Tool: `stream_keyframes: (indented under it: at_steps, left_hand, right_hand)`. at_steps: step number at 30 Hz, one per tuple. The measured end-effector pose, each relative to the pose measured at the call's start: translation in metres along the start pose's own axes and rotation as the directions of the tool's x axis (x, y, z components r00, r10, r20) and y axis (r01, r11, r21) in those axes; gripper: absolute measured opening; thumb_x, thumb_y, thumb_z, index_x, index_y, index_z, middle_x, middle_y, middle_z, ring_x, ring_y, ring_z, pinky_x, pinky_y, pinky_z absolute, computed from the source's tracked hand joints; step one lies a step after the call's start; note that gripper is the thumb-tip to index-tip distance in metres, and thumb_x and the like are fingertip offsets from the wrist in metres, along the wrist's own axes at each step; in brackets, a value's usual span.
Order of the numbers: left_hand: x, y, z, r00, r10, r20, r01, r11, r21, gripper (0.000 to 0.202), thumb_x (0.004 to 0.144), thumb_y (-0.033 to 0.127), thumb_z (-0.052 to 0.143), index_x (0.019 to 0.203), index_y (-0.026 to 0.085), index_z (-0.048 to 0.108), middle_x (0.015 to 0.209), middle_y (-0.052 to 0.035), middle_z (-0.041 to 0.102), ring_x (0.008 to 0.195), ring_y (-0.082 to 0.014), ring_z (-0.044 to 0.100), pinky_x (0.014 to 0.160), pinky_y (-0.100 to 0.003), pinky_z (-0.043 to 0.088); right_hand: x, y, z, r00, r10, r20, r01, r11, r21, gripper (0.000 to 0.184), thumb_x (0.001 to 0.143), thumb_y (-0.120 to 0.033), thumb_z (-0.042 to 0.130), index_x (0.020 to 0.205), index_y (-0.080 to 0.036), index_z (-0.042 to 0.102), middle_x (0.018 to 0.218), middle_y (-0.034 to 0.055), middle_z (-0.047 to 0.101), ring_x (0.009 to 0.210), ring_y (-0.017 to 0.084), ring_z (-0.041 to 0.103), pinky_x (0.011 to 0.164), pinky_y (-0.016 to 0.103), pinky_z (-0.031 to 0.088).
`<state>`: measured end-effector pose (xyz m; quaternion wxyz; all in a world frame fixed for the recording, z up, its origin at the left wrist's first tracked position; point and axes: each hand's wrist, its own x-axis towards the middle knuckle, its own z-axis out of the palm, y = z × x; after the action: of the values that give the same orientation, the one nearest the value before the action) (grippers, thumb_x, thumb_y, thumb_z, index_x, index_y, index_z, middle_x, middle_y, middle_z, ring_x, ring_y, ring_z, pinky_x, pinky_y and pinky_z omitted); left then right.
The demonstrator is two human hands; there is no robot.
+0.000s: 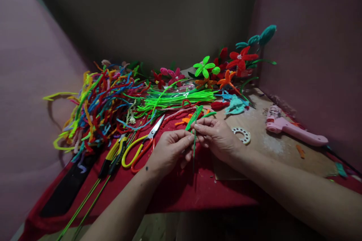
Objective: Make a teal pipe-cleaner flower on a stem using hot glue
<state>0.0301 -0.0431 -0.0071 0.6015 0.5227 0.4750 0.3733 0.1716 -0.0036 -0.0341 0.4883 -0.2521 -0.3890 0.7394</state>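
Between my two hands a thin dark green stem (194,158) stands nearly upright, its lower end pointing toward me. Green pipe-cleaner leaves (194,117) rise at its top, above my fingers. My left hand (175,145) pinches the stem with thumb and forefinger. From the other side my right hand (213,135) pinches it a little higher, fingers closed. Just beyond the hands lie small orange pipe-cleaner pieces (185,119), partly hidden. Scissors (144,141) with yellow and orange handles rest beside my left hand.
A tangle of coloured pipe cleaners (93,109) heaps up at left, near yellow-black pliers (114,154). Bright green pipe cleaners (178,98) and finished flowers (240,60) line the back. On the board (285,158) at right are a white holed ring (246,135) and a pink glue gun (296,130).
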Motion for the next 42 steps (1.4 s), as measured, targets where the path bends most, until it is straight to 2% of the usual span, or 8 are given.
stream_keyframes:
  at_steps: [6,13,21,25,31,34,38,42]
  left_hand:
    - [-0.001,0.002,0.003,0.998,-0.005,-0.059,0.010,0.997,0.073,0.022,0.080,0.034,0.056,0.072,0.014,0.060,0.044,0.0039,0.052,0.031,-0.0056,0.040,0.030,-0.016,0.033]
    - [-0.002,0.006,0.005,0.991,-0.005,-0.136,0.031,0.981,0.193,0.022,0.076,0.031,0.056,0.062,0.015,0.054,0.042,0.0022,0.054,0.030,-0.0067,0.040,0.031,-0.017,0.032]
    - [-0.004,0.007,0.007,0.982,-0.008,-0.190,0.057,0.965,0.257,0.015,0.071,0.023,0.054,0.058,0.016,0.052,0.042,0.0027,0.054,0.031,-0.0065,0.039,0.031,-0.017,0.029]
    - [-0.005,0.006,0.007,0.982,-0.018,-0.189,0.060,0.974,0.220,0.015,0.070,0.021,0.054,0.057,0.016,0.051,0.041,0.0036,0.053,0.031,-0.0064,0.038,0.030,-0.017,0.028]
    - [-0.004,0.003,0.006,0.986,-0.062,-0.155,0.072,0.995,0.063,0.020,0.075,0.030,0.057,0.061,0.016,0.052,0.037,0.0056,0.047,0.027,-0.0054,0.034,0.028,-0.016,0.025]
    - [-0.002,0.001,0.003,0.994,-0.097,-0.058,0.091,0.991,-0.094,0.020,0.076,0.032,0.058,0.068,0.015,0.057,0.041,0.0067,0.044,0.030,-0.0041,0.033,0.028,-0.015,0.028]
    - [0.001,-0.002,-0.001,0.980,-0.173,0.096,0.190,0.958,-0.213,0.018,0.075,0.028,0.060,0.084,0.013,0.062,0.055,0.0045,0.050,0.034,-0.0034,0.036,0.027,-0.015,0.031]
    - [0.002,-0.003,-0.004,0.979,-0.187,0.079,0.199,0.959,-0.203,0.019,0.077,0.032,0.058,0.073,0.013,0.059,0.051,0.0045,0.049,0.031,-0.0031,0.035,0.026,-0.015,0.027]
  right_hand:
    - [-0.001,0.000,0.001,1.000,-0.007,-0.010,0.006,0.999,-0.037,0.016,0.068,-0.025,0.070,0.072,-0.014,0.061,0.051,-0.0049,0.051,0.042,0.004,0.042,0.038,0.017,0.027]
    - [-0.007,-0.003,0.005,0.997,-0.069,-0.037,0.062,0.983,-0.172,0.015,0.072,-0.028,0.066,0.071,-0.015,0.059,0.048,-0.0057,0.048,0.041,0.005,0.035,0.039,0.019,0.023]
    - [-0.007,-0.002,0.006,0.998,-0.031,-0.051,0.023,0.988,-0.154,0.017,0.070,-0.028,0.068,0.069,-0.015,0.057,0.047,-0.0058,0.048,0.040,0.005,0.036,0.040,0.019,0.024]
    - [-0.007,0.000,0.005,1.000,0.011,-0.026,-0.014,0.994,-0.105,0.016,0.070,-0.027,0.068,0.071,-0.015,0.058,0.047,-0.0057,0.049,0.039,0.004,0.036,0.039,0.018,0.022]
    - [-0.005,0.000,0.005,1.000,0.029,-0.004,-0.029,1.000,-0.013,0.018,0.066,-0.027,0.071,0.070,-0.014,0.059,0.048,-0.0054,0.050,0.040,0.004,0.039,0.038,0.017,0.026]
    - [-0.003,-0.001,0.004,0.999,0.040,0.010,-0.040,0.998,0.039,0.018,0.064,-0.026,0.073,0.069,-0.013,0.060,0.053,-0.0042,0.052,0.041,0.004,0.042,0.035,0.016,0.026]
    - [-0.001,-0.003,0.003,0.998,0.047,0.033,-0.051,0.991,0.125,0.018,0.063,-0.023,0.073,0.070,-0.012,0.061,0.059,-0.0019,0.056,0.041,0.003,0.042,0.034,0.014,0.026]
    - [0.000,-0.004,0.002,0.999,0.044,0.014,-0.045,0.990,0.132,0.019,0.062,-0.022,0.074,0.069,-0.013,0.060,0.057,-0.0028,0.054,0.039,0.002,0.039,0.033,0.014,0.024]
